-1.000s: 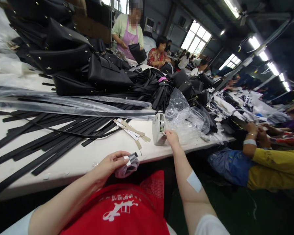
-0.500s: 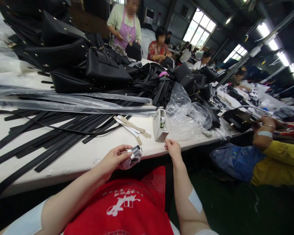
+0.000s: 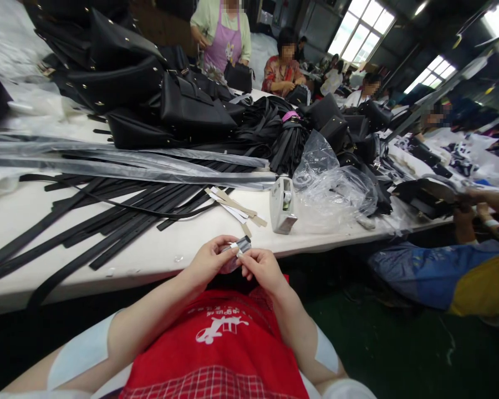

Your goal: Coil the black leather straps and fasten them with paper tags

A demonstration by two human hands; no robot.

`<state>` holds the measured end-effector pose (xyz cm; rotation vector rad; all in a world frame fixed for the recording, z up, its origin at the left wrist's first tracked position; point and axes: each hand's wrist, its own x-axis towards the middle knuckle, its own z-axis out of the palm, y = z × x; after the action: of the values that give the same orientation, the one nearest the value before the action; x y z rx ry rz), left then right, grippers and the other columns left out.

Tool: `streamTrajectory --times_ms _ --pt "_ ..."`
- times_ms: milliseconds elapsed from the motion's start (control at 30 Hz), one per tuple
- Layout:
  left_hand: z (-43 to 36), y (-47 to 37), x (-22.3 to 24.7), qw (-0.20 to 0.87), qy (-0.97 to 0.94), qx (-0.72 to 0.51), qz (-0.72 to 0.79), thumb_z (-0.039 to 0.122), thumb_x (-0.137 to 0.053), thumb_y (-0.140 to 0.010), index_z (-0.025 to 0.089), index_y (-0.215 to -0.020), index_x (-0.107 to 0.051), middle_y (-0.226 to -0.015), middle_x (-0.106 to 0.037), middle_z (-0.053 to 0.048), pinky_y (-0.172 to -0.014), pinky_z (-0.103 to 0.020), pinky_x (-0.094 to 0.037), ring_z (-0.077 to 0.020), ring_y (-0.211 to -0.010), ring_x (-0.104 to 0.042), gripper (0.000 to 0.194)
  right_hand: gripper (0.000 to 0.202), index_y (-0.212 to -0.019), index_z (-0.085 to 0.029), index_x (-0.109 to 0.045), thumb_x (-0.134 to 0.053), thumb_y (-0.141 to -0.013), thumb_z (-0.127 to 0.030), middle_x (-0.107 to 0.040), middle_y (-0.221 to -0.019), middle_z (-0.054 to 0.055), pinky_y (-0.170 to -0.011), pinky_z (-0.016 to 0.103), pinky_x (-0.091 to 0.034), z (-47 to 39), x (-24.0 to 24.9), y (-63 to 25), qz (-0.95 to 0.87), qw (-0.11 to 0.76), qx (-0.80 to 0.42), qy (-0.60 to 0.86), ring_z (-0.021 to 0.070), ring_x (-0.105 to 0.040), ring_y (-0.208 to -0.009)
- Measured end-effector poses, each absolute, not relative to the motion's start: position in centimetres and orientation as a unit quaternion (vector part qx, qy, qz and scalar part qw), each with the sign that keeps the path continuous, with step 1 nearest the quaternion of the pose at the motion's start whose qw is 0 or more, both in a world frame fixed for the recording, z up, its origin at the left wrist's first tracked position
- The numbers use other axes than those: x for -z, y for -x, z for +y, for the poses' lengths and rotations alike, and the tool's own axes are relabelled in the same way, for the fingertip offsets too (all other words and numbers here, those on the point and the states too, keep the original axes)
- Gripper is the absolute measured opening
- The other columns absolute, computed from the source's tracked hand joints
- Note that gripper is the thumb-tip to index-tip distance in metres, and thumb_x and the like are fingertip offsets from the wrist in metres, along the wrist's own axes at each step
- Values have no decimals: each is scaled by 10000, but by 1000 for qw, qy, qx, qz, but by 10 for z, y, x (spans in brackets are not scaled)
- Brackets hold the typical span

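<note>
My left hand (image 3: 214,256) is closed around a rolled-up black strap in clear plastic (image 3: 244,243), held just off the table's front edge. A white slip lies across the roll under my left thumb. My right hand (image 3: 261,267) meets it from the right, its thumb and forefinger pinched at the roll's near side. At those fingertips shows a small pale bit that looks like a piece of tape; the fingers partly hide it. Beyond my hands, a pale tape dispenser (image 3: 281,206) stands near the table edge. Brown and white paper strips (image 3: 235,206) lie to its left.
Long black straps (image 3: 128,213) spread over the white table (image 3: 183,244) at left, with plastic-sleeved straps (image 3: 149,173) behind. Black handbags (image 3: 195,108) are piled at the back. Crumpled clear plastic (image 3: 336,185) lies right of the dispenser. Co-workers sit at right and across the table.
My right hand has moved left from beside the tape dispenser to the rolled strap and now touches it. My left hand keeps its hold. The view has shifted slightly.
</note>
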<state>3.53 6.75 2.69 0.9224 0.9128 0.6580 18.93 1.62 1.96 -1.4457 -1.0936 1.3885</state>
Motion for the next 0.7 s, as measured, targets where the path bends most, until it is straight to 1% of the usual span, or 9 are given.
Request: streamTrajectory --times_ms 67,133,167,267,333,400,467,600,700 --pt "68 -34 -24 734 -435 -309 419 543 -712 -669 163 -996 -606 -729 -642 1 -580 -249 -445 -135 -608 -565 512 387 -697 -148 -691 -647 -767 -525 -560 -468 -25 -385 172 -357 20 -16 -188 -439 399 -543 594 60 -448 -381" --pt "69 -32 -21 710 -462 -320 423 580 -615 -737 162 -969 -632 -767 -652 -13 -611 -263 -461 -156 -663 -578 478 398 -692 -147 -691 -644 -768 -535 -564 -464 -21 -376 172 -348 22 -14 -186 -441 390 -534 607 60 -445 -371" --pt "69 -31 -20 691 -485 -324 427 578 -595 -754 162 -961 -640 -787 -658 -19 -632 -269 -467 -165 -690 -584 466 404 -677 -146 -684 -645 -767 -539 -565 -462 -19 -375 173 -344 23 -13 -185 -440 388 -534 609 61 -445 -368" --pt "69 -28 -16 607 -560 -330 457 508 -633 -764 170 -951 -644 -827 -681 -26 -684 -279 -472 -180 -730 -598 386 416 -641 -145 -656 -635 -768 -541 -576 -480 -12 -397 178 -368 23 -11 -181 -438 392 -548 595 67 -468 -385" --pt "69 -26 -16 545 -600 -336 479 462 -630 -787 183 -950 -648 -860 -701 -34 -734 -294 -475 -197 -773 -618 324 389 -662 -142 -655 -638 -769 -516 -617 -549 3 -444 185 -410 23 -9 -179 -440 395 -561 579 75 -516 -431" --pt "67 -24 -17 493 -633 -342 490 441 -608 -813 204 -963 -656 -910 -718 -41 -803 -314 -477 -221 -844 -639 286 353 -702 -142 -665 -651 -760 -490 -649 -626 17 -493 199 -447 23 -8 -176 -434 402 -572 569 87 -558 -484" --pt "66 -23 -20 449 -660 -347 492 443 -620 -805 228 -978 -661 -935 -730 -40 -847 -330 -484 -241 -874 -657 279 342 -706 -148 -670 -663 -745 -488 -645 -638 18 -529 225 -475 24 -5 -173 -421 407 -584 562 105 -573 -512" --pt "64 -21 -18 415 -698 -361 459 483 -626 -781 290 -993 -665 -921 -747 -16 -834 -352 -530 -271 -853 -689 289 281 -694 -184 -690 -687 -729 -462 -622 -619 4 -596 279 -496 31 3 -165 -408 448 -559 566 156 -586 -592" --pt "65 -21 -11 405 -716 -374 429 504 -597 -795 353 -1037 -651 -984 -741 7 -868 -379 -550 -284 -923 -685 290 200 -676 -194 -699 -698 -700 -392 -602 -610 -4 -593 282 -467 38 5 -160 -394 502 -524 564 163 -558 -601"
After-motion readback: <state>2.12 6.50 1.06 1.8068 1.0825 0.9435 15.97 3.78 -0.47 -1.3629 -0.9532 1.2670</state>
